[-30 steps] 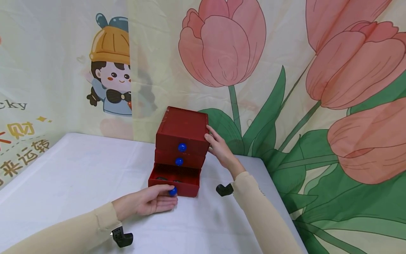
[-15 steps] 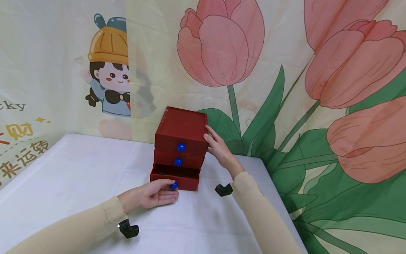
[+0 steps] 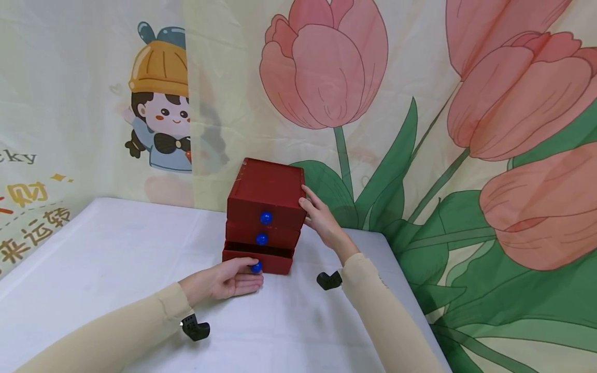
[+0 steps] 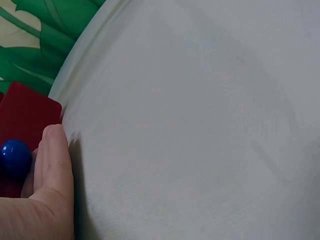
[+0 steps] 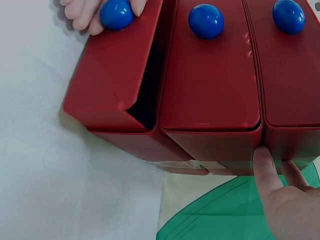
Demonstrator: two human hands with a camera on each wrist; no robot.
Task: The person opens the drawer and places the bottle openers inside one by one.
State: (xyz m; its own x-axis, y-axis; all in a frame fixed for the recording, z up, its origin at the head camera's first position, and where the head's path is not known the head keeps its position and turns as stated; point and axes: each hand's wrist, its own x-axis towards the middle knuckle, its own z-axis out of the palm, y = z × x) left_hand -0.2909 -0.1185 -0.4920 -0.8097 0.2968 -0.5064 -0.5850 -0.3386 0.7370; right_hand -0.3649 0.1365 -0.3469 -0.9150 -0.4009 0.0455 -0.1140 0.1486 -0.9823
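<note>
A small red cabinet (image 3: pixel 269 182) with three stacked drawers and blue round knobs stands on the white-covered table. Its bottom drawer (image 3: pixel 277 264) sticks out partway, with a narrow dark gap above its front. My left hand (image 3: pixel 228 280) holds that drawer's blue knob (image 5: pixel 116 14) between thumb and fingers, the other fingers stretched out below it. In the left wrist view, the knob shows beside the palm. My right hand (image 3: pixel 324 220) rests its fingers against the cabinet's right side, near the top edge; the right wrist view shows fingertips (image 5: pixel 262 157) on the side wall.
The middle knob (image 3: pixel 262 239) and top knob (image 3: pixel 266 218) sit on closed drawers. Behind the table hangs a cloth (image 3: pixel 326 77) printed with tulips and a cartoon figure. A black wrist device (image 3: pixel 196 327) hangs below the left sleeve, another (image 3: pixel 329 280) beside the right.
The bottom drawer has slid inward, and the dark items seen inside it are now hidden. My left hand has moved forward with its knob. The right hand stays on the cabinet's side.
</note>
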